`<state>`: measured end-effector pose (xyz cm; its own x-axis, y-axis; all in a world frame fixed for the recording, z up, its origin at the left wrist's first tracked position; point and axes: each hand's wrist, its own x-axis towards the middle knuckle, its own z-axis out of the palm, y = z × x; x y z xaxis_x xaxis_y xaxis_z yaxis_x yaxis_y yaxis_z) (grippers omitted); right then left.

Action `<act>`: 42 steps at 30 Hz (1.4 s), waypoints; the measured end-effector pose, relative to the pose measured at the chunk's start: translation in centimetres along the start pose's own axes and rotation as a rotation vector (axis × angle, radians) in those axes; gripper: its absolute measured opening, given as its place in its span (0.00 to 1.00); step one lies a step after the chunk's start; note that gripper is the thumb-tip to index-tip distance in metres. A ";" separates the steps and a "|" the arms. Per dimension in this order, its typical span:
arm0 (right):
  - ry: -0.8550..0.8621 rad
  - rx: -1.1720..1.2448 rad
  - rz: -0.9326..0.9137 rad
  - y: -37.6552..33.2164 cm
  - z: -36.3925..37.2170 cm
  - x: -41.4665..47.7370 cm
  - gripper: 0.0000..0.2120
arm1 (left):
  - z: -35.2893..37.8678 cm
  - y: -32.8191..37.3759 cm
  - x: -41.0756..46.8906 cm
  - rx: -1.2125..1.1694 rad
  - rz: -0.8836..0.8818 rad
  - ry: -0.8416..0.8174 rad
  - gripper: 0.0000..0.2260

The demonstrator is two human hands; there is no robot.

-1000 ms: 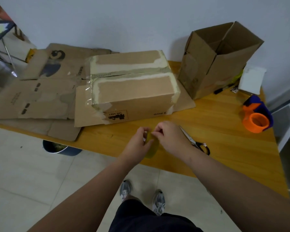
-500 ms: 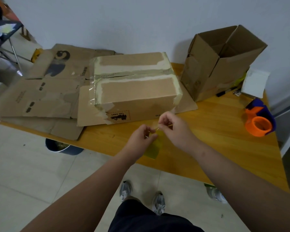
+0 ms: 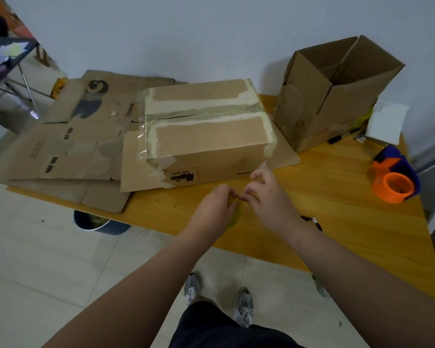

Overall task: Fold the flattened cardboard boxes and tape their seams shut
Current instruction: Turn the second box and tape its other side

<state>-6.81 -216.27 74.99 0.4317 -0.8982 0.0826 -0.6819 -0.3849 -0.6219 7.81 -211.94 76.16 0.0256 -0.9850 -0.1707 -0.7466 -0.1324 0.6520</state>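
A folded cardboard box (image 3: 206, 139) with old tape along its top seam lies on the wooden table (image 3: 342, 229), resting on a flat sheet. Just in front of it my left hand (image 3: 215, 208) and my right hand (image 3: 270, 200) meet fingertip to fingertip. Between them they pinch a small piece of yellowish clear tape (image 3: 236, 215), which hangs below the fingers, blurred. My right index finger points up toward the box's front right corner. Several flattened boxes (image 3: 68, 149) are stacked at the left. An open, empty box (image 3: 337, 96) stands at the back right.
An orange and blue tape dispenser (image 3: 393, 183) sits at the table's right edge. Black scissor handles (image 3: 312, 220) show behind my right wrist. A white packet (image 3: 387, 121) and a marker (image 3: 337, 139) lie behind the open box. A dark bin (image 3: 96, 223) stands under the table's front edge.
Both hands have moved forward toward the box's front right corner with the tape piece. My right fingers have spread and the index finger has lifted.
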 end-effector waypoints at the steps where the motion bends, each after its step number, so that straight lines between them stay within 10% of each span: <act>1: -0.012 -0.085 -0.005 0.4 -0.1 -0.2 0.10 | 0.1 0.0 0.2 0.061 0.051 -0.004 0.07; 6: -0.256 -0.398 0.140 3.6 -0.9 -1.8 0.20 | 2.7 0.2 1.6 0.344 0.269 -0.080 0.14; 17: -0.060 0.030 0.387 4.8 -1.4 -4.1 0.20 | 8.1 -1.6 2.8 0.653 0.313 -0.321 0.16; 27: 0.170 0.665 0.693 -4.8 -0.2 4.4 0.22 | -8.3 -5.6 3.9 0.491 0.418 0.179 0.15; 31: 0.227 1.044 0.986 -9.2 2.8 8.6 0.40 | -13.2 -8.9 6.2 0.495 0.323 0.152 0.13; 42: 0.577 1.155 1.226 -13.4 9.2 15.4 0.38 | -21.5 -14.5 16.7 0.601 0.275 -0.070 0.20</act>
<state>14.44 -222.99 77.48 -0.3712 -0.5793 -0.7257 0.4083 0.6001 -0.6879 33.36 -228.88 79.77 -0.2474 -0.9618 -0.1175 -0.9610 0.2280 0.1565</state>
